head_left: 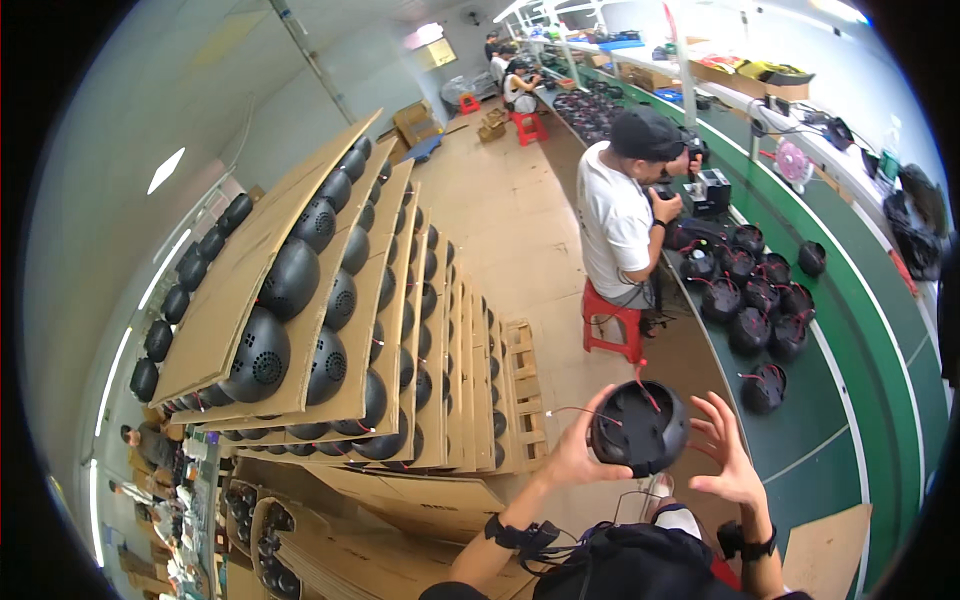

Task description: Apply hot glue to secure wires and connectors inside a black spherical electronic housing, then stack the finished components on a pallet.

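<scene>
A black, bowl-shaped plastic shell is held up in front of me, its open hollow side showing. Thin red wires with small white connectors stick out of it. My left hand grips the shell's left edge, thumb along the bottom and fingers at the side. Close to the shell's right side is my right hand, its fingers spread and curved, apart from the shell. Dark straps with a small device go around my wrists.
At left rises a tall stack of cardboard sheets layered with black shells. On the right, a green-topped workbench carries several similar shells. A co-worker sits there on a red stool. A wooden pallet lies behind the stack.
</scene>
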Demonstrator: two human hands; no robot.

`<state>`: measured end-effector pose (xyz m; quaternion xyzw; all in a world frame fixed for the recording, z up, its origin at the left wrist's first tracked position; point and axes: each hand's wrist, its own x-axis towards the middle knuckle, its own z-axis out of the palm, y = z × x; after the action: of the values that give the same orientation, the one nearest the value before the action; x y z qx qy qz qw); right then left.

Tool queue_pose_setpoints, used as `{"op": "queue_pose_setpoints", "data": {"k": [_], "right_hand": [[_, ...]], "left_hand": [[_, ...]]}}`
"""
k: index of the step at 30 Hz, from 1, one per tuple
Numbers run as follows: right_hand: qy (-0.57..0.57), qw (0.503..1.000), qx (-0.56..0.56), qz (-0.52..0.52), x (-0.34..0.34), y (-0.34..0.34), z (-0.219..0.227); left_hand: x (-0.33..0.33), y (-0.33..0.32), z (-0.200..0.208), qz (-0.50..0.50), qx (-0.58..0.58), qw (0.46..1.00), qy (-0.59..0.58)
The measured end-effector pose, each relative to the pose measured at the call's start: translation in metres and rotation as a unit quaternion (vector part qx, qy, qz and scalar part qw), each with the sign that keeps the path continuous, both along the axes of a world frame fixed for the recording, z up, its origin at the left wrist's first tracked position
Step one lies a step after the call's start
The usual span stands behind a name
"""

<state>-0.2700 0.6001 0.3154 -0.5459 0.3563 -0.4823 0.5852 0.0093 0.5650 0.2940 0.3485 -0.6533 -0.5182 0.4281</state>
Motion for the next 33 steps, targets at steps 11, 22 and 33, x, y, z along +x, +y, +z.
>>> {"op": "queue_pose_setpoints", "data": {"k": [11,22,33], "right_hand": [[0.017,0.955,-0.170,0.244,0.096,-0.250,0.083],[-0.015,0.804,-0.486,0.342,0.373,-0.476,0.329],[0.282,0.667,-0.612,0.319,0.673,-0.514,0.515]], "left_hand": [[0.037,-0.081,0.106,0.236,-0.075,0.969,0.000],[0.146,-0.022,0.279,0.702,-0.174,0.192,-0.664],[0.180,-0.071,0.269,0.763,-0.148,0.070,-0.626]]}}
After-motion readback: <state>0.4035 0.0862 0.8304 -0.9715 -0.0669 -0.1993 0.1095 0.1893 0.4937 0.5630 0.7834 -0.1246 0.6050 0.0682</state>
